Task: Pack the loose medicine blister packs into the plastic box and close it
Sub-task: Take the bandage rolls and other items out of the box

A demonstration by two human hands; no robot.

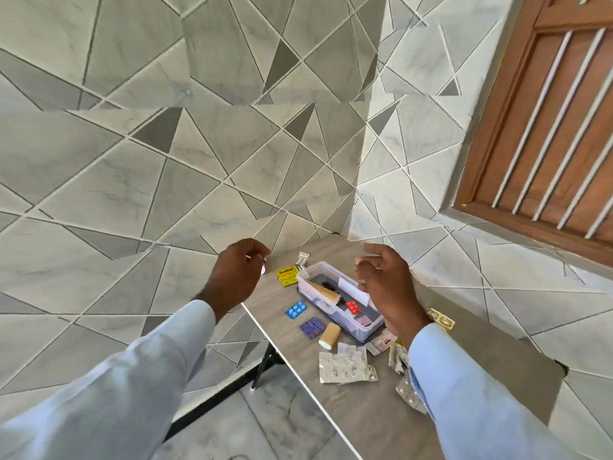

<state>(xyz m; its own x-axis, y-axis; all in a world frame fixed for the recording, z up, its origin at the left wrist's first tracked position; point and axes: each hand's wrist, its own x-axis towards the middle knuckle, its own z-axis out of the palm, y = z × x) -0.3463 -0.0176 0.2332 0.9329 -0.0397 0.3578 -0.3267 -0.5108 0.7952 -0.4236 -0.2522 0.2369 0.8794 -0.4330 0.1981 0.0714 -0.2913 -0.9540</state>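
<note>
Head view: plastic box (338, 302) sits open on table (381, 419), long axis running far-left to near-right. My right hand (388, 287) hovers just over its right rim, fingers loosely spread, empty. Left hand (237, 277) curled, pinching something small, unclear what. Silver blister packs (345, 365) lie near of the box.

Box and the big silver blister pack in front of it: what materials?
Box: looks like translucent plastic, smooth; contents show dimly through its wall. Silver blister pack: seemingly foil-backed, dull metallic grey, crinkled with printed text. Exact polymer can't be told.
</note>
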